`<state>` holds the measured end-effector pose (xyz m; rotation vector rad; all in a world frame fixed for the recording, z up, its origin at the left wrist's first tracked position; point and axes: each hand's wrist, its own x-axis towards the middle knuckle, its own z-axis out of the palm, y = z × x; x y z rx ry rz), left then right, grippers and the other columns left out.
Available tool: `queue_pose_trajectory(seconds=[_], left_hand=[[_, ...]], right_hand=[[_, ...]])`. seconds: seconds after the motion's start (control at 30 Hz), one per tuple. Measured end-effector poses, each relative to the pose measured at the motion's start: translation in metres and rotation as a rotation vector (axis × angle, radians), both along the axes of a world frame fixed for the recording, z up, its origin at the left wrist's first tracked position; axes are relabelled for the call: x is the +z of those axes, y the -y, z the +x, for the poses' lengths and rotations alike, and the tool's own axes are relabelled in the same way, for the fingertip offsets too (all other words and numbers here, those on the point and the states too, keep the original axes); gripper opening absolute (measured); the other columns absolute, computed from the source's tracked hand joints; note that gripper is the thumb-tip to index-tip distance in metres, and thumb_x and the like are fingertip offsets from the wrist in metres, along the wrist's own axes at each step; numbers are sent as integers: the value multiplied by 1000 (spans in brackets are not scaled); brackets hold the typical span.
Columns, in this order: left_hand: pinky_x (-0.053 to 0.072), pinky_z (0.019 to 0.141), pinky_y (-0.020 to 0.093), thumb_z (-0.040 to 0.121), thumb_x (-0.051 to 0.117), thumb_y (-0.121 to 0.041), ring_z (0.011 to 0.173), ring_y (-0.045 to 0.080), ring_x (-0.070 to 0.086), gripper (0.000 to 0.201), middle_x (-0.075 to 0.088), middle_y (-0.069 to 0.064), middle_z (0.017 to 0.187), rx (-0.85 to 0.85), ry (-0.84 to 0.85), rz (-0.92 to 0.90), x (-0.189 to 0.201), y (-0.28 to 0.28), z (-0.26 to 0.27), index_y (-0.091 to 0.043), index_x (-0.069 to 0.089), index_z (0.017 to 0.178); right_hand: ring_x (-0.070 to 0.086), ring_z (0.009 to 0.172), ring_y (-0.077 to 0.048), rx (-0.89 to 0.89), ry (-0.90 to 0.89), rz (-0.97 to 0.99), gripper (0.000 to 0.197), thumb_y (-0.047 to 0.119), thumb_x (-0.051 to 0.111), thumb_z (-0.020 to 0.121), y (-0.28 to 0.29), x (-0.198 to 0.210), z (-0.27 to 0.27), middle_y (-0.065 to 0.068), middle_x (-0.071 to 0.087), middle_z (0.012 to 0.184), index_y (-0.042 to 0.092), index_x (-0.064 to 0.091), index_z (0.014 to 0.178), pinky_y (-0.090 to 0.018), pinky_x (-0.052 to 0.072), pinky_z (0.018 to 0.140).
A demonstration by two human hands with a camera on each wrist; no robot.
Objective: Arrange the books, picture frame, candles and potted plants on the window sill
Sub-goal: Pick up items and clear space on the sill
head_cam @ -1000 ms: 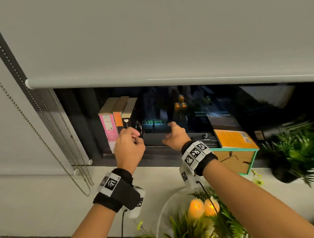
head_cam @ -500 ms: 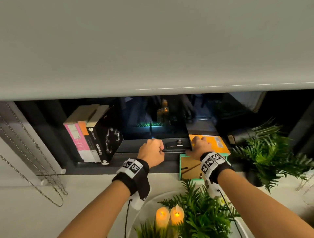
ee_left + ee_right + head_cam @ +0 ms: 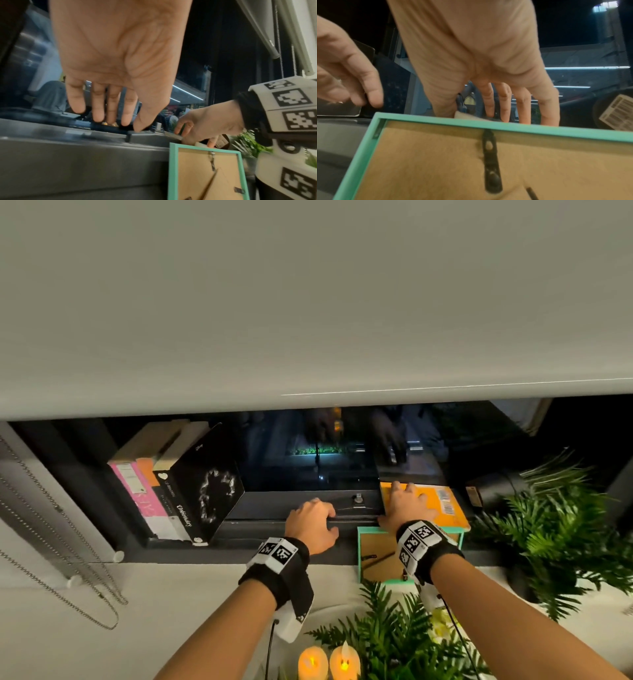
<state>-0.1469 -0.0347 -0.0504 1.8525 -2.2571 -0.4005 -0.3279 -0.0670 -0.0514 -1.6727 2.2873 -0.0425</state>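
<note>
- The left hand (image 3: 313,523) hangs over the dark window frame rail (image 3: 294,503), its grip released: in the left wrist view the fingers (image 3: 98,108) point down, loosely bent, tips at or just above the rail, holding nothing.
- The right hand (image 3: 406,505) lies on the orange book (image 3: 445,505), which rests flat on the rail against the glass. Its fingers (image 3: 522,102) are spread and fairly straight over the cover while the thumb reaches down at the near left edge; whether the grip merely presses the book or pinches that edge, I cannot tell.
- The picture frame (image 3: 376,556), teal-rimmed, stands just in front of the orange book with its brown backing and stand turned toward the person; the right wrist partly hides it from the head camera.
- A row of upright books (image 3: 150,484) stands at the left end of the window sill (image 3: 191,583), and a black book (image 3: 209,484) leans against them at a tilt.
- One potted plant (image 3: 561,529) sits on the sill to the right of the frame.
- Nearer the person, a second potted plant (image 3: 394,635) stands beside two lit candles (image 3: 329,664), which are just left of its fronds.
- A pale roller blind (image 3: 308,302) covers the upper window, and its bead chain (image 3: 68,542) hangs at the left.
</note>
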Motion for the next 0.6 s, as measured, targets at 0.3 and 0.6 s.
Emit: queue_pose_trajectory(seconds=[0.3,0.6], left_hand=[[37,99,43,85,61,-26,122,30,45,41,50,8,130,403,37,-164,18,17,70,-18,57,125],[40,100,46,82,64,-20,118,34,48,37,51,13,127,531,-56,-195,21,5,118,-14,61,119]], right_hand=[[63,101,-33,85,19,-223,19,12,62,87,3,7,2,-12,64,108,12,58,106,-44,54,85],[54,115,-33,90,-168,-481,32,3,56,84,4,41,-3,-12,65,113,15,61,113,-44,34,100]])
